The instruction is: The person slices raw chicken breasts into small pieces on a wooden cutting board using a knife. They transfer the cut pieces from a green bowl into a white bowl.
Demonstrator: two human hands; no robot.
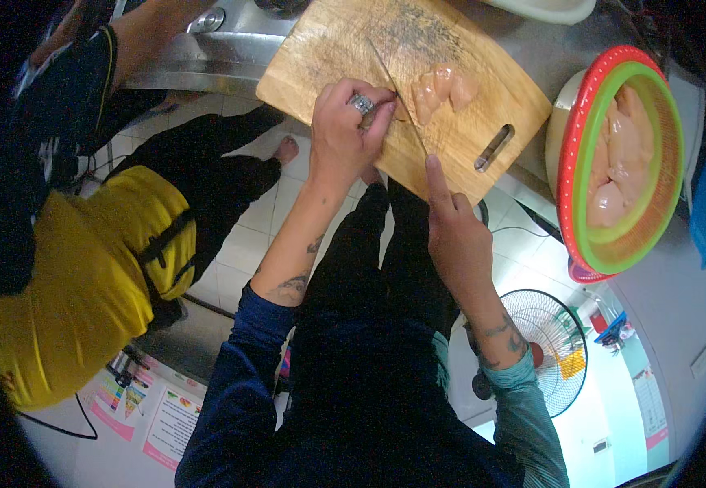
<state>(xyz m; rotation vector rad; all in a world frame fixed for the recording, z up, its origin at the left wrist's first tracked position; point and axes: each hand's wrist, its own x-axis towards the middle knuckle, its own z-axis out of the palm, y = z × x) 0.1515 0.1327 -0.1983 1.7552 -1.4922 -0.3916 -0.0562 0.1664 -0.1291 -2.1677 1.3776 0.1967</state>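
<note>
My right hand (460, 226) grips a knife, its index finger stretched along the top. The knife's narrow blade (397, 88) lies diagonally over a wooden cutting board (328, 55). Close against the blade's left side, my left hand (350, 125), with a silver ring on one finger, pinches a small piece of raw chicken (400, 111); most of that piece is hidden by the fingers. Right of the blade, several cut pieces of raw chicken (441, 90) sit together on the board. The board has a slot handle near its right corner and dark stains at its far side.
At the right, a green colander (579, 183) with a red dotted rim holds larger pieces of raw chicken (624, 152). A co-worker in a yellow apron (90, 262) stands at the left by the metal counter (237, 61). A fan (548, 348) stands behind me.
</note>
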